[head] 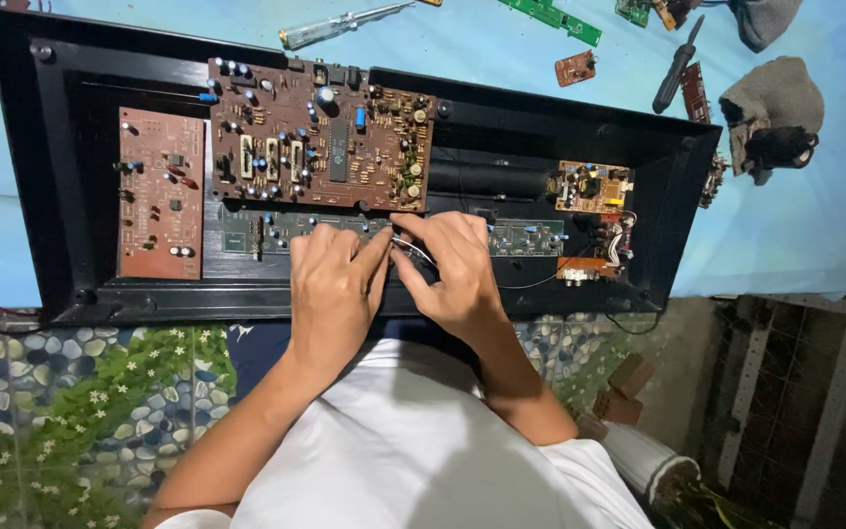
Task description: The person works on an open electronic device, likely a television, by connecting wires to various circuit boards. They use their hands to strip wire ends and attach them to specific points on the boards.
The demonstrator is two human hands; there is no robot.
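A long black plastic housing (61, 176) lies open on a light blue table. Inside it sit a large brown circuit board (320, 137), a smaller reddish board (159, 191) at the left, a small orange board (591, 186) at the right and a dark green strip board (247, 233) along the front. My left hand (333, 289) and my right hand (450, 266) meet over the middle of the strip board. Their fingertips pinch thin white wires (413, 250) between them. What lies under the palms is hidden.
A clear-handled screwdriver (330, 27) and a black-handled screwdriver (676, 71) lie beyond the housing. Small loose boards (575, 69) and a grey cloth (771, 103) are at the back right. A pebble-and-flower patterned floor (61, 411) lies below the table edge.
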